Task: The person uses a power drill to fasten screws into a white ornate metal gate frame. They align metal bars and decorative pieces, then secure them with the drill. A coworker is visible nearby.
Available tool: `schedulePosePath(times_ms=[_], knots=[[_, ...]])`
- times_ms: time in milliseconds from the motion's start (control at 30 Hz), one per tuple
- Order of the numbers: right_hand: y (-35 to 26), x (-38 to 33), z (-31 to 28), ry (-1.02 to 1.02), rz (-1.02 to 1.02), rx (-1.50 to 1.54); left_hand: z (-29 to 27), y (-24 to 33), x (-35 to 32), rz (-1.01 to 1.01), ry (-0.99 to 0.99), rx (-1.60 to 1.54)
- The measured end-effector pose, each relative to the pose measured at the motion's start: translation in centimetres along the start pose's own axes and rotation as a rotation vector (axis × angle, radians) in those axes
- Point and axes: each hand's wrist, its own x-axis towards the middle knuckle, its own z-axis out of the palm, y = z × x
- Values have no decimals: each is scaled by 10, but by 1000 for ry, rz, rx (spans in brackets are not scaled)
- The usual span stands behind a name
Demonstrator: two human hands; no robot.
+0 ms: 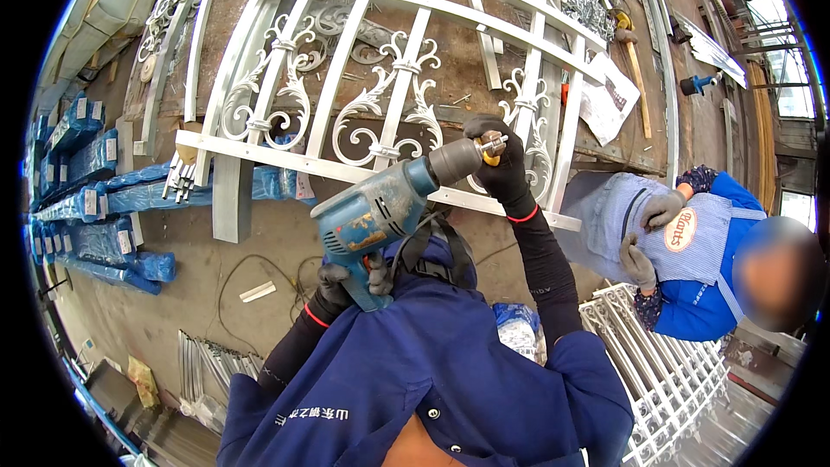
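A blue power drill with a dark chuck points up and to the right in front of my chest. My left hand, in a dark grey glove, is wrapped round its handle. At the chuck's front end my right hand, gloved in black, has its fingers curled beside the metal bit. Something small and yellow shows at these fingertips, too small to make out. Just beyond lies a white metal railing panel with scroll and leaf ornaments, its near rail passing behind the drill.
The panel rests on a brown workbench. A hammer and a printed sheet lie on it. At right is a co-worker in a striped apron. Blue-wrapped bars are stacked left; a cable crosses the floor.
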Motion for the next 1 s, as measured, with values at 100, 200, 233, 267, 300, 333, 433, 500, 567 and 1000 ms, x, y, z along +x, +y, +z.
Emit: schedulePosePath(times_ms=[100,200,233,267,300,333,433,500,567,1000], knots=[[1,-13,-5,24,25,-123,6,1,-3,11,62,2],[13,20,-65,646,141,-41,-9,3,-15,79,98,26],[7,24,-90,538,63,-152,-16,1,-22,145,120,-78],[-12,26,-102,436,40,-151,-20,4,-27,209,139,-174],[-33,31,-106,384,83,-56,-20,7,-27,270,150,-272],[-38,32,-106,346,132,-26,-15,10,-30,323,117,-264],[-50,25,-87,66,354,-172,-15,11,-36,358,137,-166],[-41,26,-54,-187,427,-147,-13,14,-33,342,166,-83],[-24,18,-21,-248,683,-20,-1,15,-26,312,140,48],[-52,23,9,-336,621,-211,18,29,-26,186,14,312]])
